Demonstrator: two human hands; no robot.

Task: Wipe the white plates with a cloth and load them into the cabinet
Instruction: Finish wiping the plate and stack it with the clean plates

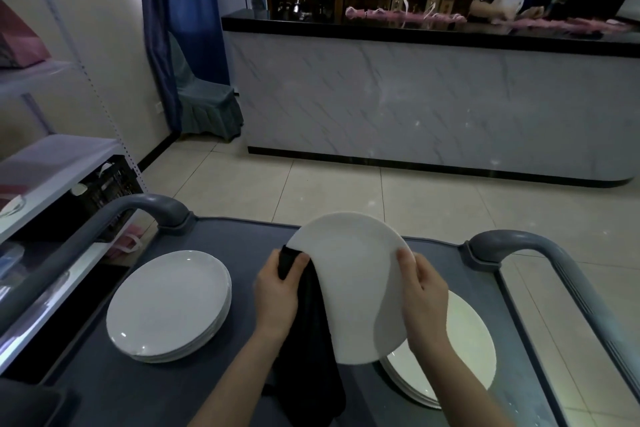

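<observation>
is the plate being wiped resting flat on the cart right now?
No, the plate is held tilted above the cart by the right hand, while the left hand presses the dark cloth to its edge.

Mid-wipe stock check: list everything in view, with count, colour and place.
held plate: one, white, tilted above the cart, between both hands
cloth: one, black, against the held plate's left edge, hanging down
left stack of plates: one stack, white, cart's left side; plate count unclear
right stack of plates: one stack, white, cart's right side, partly behind the held plate
cart: one, grey, foreground, two curved handles
counter: one, marble-look with black top, across the room
shelving: one, white, far left
left hand: grips the cloth
right hand: grips the held plate's right edge
</observation>
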